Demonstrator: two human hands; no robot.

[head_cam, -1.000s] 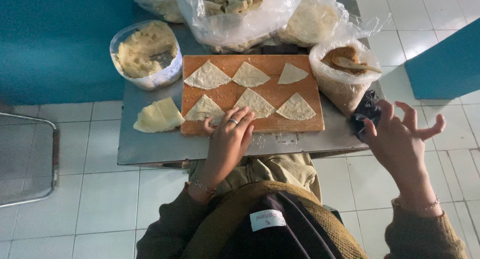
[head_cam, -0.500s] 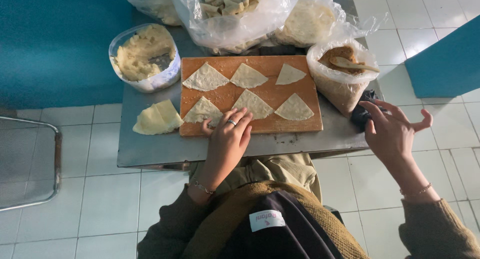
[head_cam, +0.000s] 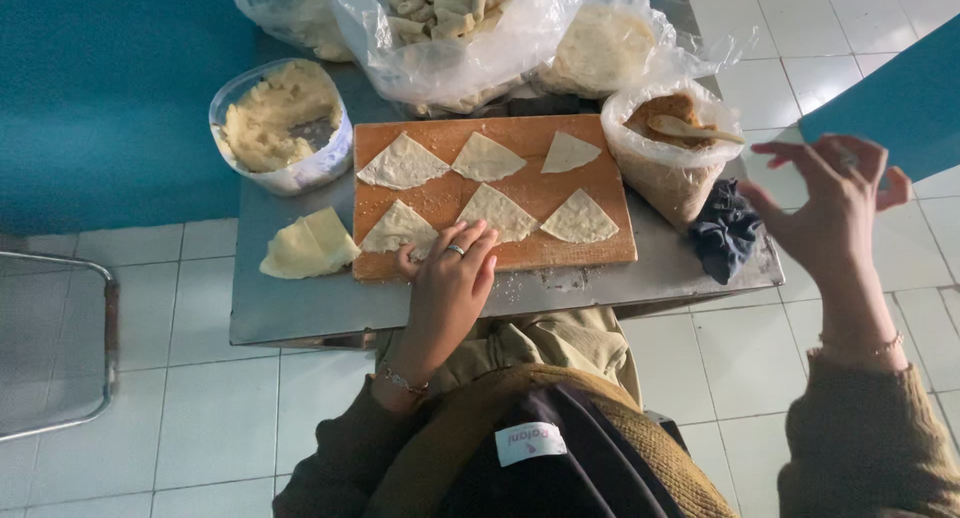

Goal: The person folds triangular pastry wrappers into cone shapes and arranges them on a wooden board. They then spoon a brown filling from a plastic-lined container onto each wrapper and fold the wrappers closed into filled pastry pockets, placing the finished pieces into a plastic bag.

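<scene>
Seen from above at the small metal worktop (head_cam: pixel 330 313), your right hand (head_cam: pixel 835 203) has just let go of the dark cloth (head_cam: pixel 725 233): a second ago it held that cloth up off the surface, half a second ago it was setting it down by the right edge, and now the cloth lies bunched on the worktop while the hand hovers above and to the right of it, fingers (head_cam: pixel 790 158) spread wide and holding nothing. That frees the hand for the dough work. Your left hand (head_cam: pixel 450 278) has not shifted in that time; it rests flat on the near edge of the wooden board (head_cam: pixel 600 253), its fingers loosely extended and gripping nothing, touching the near left triangle (head_cam: pixel 398 228). Counting from the left: one metal chair frame (head_cam: pixel 95 308) on the tiled floor, one round plastic tub of pale filling (head_cam: pixel 280 123), one small stack of folded pastry sheets (head_cam: pixel 308 246) just beside the board, one board carrying six dough triangles in two rows of three, three clear plastic bags (head_cam: pixel 450 28) at the far side, one with finished rolled pieces, then one bag-lined container of brown filling (head_cam: pixel 670 148) with one wooden spoon (head_cam: pixel 690 130) in it, and the one cloth. The triangles lie flat and unfilled, well apart from your right hand.
</scene>
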